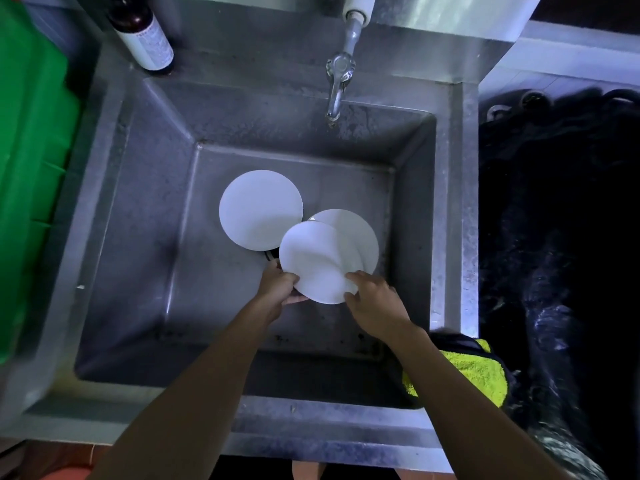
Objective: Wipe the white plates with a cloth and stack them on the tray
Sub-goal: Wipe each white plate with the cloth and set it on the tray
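Observation:
Three white plates lie in a steel sink (138, 237). The nearest plate (317, 261) is tilted up above the drain; my left hand (278, 285) grips its lower left edge, fingers curled under the rim. My right hand (374, 301) touches its lower right edge with thumb and fingertips. A second plate (360, 237) lies partly under it to the right. A third plate (260, 209) rests on the sink floor to the left. A yellow cloth (479, 372) lies on the sink's right front rim, behind my right forearm.
A tap (337, 88) hangs over the back of the sink. A dark bottle (143, 32) stands on the back left rim. A green container (31, 150) fills the left side. Dark, dim clutter (561, 237) lies right of the sink.

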